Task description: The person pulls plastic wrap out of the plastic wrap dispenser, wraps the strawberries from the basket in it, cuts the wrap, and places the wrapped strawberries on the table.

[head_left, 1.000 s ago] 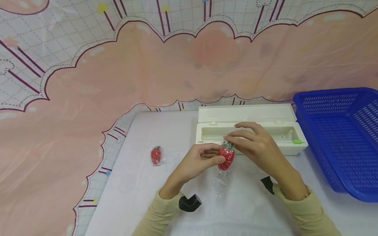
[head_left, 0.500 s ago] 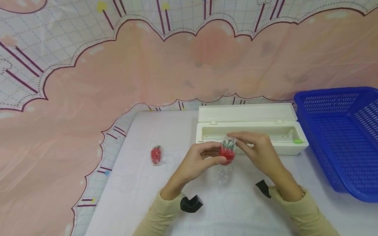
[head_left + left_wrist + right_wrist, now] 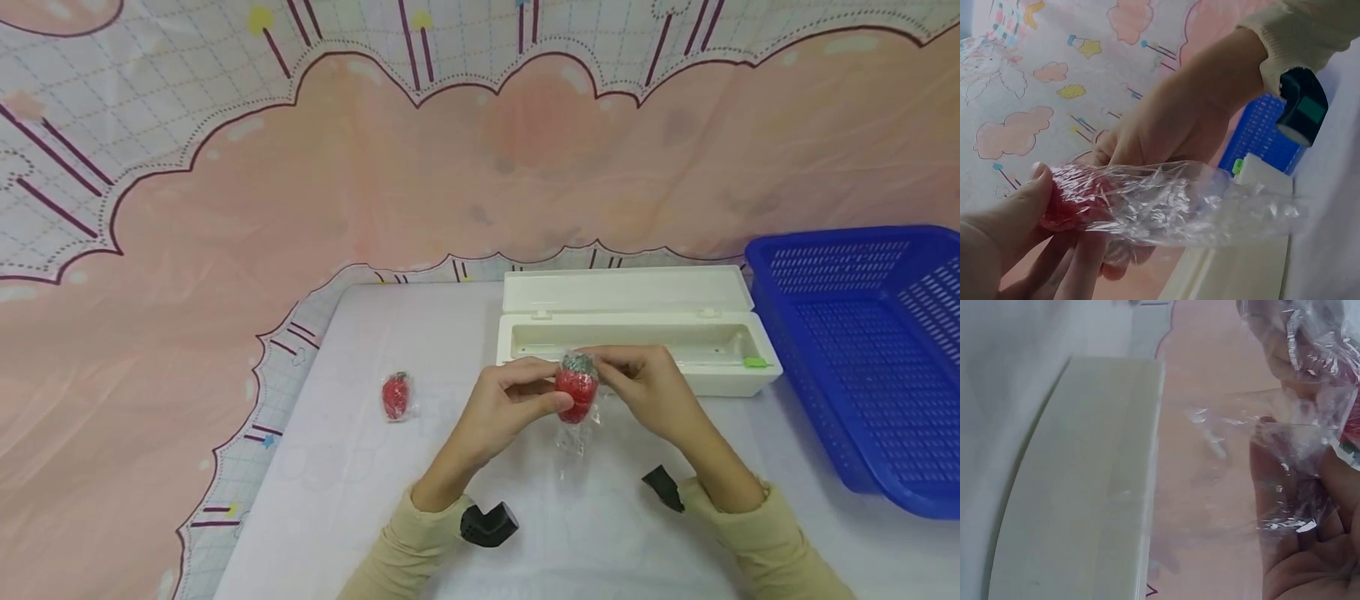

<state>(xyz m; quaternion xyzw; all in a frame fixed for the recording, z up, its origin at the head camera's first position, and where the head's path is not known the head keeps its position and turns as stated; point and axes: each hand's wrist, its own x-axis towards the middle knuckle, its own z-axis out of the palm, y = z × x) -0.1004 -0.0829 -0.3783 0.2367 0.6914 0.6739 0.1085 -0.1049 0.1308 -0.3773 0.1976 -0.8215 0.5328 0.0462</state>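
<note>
— Strawberry (image 3: pixel 576 392), where is it?
— Above the worktop (image 3: pixel 360 467), before the white box (image 3: pixel 637 346). The left hand (image 3: pixel 510 408) grips its red body; the right hand (image 3: pixel 648 392) pinches the cling film (image 3: pixel 1179 206), keeping the wrap taut.

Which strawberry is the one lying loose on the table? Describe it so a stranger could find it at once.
Start at the open white box at the back of the white table, then look left. The loose wrapped strawberry lies alone near the table's left edge. Unlike the strawberry in cling film held between the left hand and right hand, nothing touches it.
</note>
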